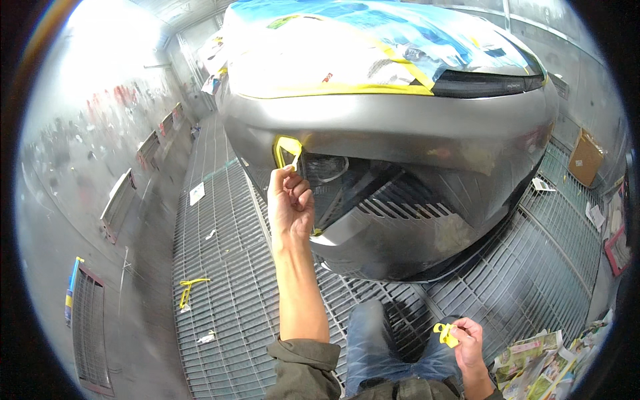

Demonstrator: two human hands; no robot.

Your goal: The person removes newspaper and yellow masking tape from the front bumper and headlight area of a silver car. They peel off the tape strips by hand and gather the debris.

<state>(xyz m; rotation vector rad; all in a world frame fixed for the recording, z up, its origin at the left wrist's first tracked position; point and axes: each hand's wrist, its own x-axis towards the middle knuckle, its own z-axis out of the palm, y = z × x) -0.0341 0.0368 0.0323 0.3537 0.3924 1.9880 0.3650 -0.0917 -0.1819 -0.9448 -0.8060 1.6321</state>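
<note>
My left hand (291, 203) reaches up to the front of a grey car bumper (400, 123), its fingers closed in a pinch. They grip the lower end of a strip of yellow masking tape (288, 144). The upper part of the strip lies around a small dark opening in the bumper, left of the large dark grille opening (347, 175). Low at the right, near my knees, my right hand (470, 343) is closed on a crumpled wad of yellow masking tape (445, 334).
Printed masking sheets (320, 57) edged with yellow tape cover the car above the bumper. Metal grating (227, 267) forms the floor, with a yellow tape scrap (189, 290) and paper bits on it. Newspapers (540, 363) lie at the lower right; a cardboard piece (586, 157) leans at the right.
</note>
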